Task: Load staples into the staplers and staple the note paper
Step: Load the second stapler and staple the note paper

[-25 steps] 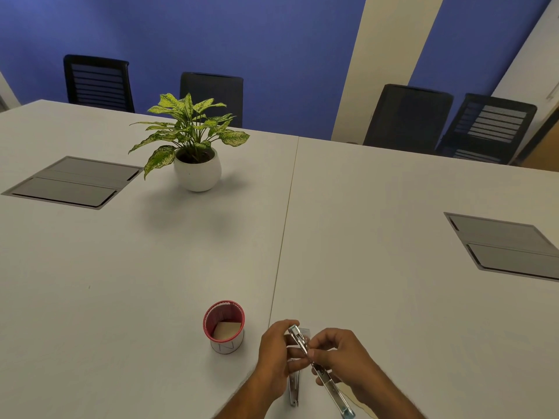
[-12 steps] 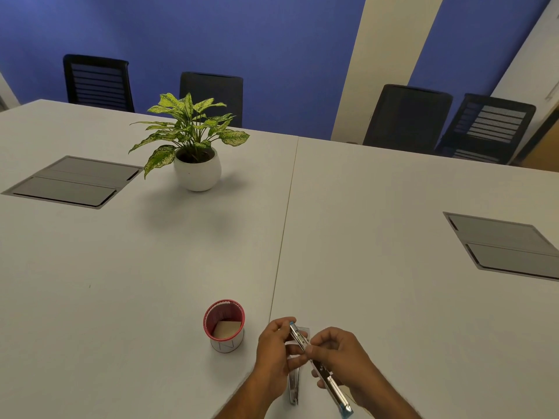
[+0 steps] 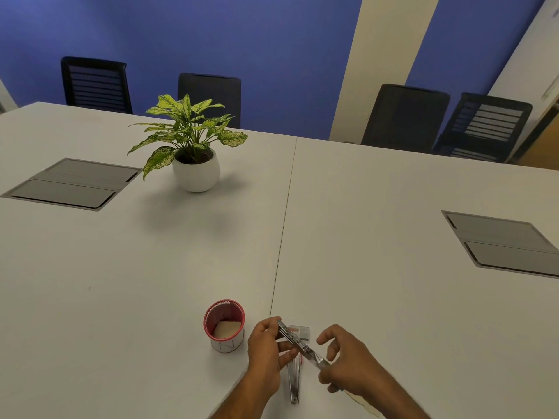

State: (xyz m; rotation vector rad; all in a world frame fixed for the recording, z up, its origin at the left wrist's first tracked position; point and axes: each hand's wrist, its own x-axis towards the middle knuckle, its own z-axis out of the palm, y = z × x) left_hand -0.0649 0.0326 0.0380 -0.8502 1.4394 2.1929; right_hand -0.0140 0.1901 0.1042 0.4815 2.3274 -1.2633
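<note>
Single head view, looking forward-down across table (image 3: 363, 237), hands near.

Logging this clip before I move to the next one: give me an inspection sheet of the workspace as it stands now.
Surface: white table, a seam down its middle, two grey hatch covers set flush.
Job's things: opened metal stapler held above the table; a second stapler part lying flat beneath; small staple box behind it. Note paper: not told apart.
Clutter: red mesh cup; potted plant.
Grips: left hand holds the stapler's far end; right hand pinches its near end.
Cables: nothing seen.
Surroundings: blue wall, four black chairs.
</note>
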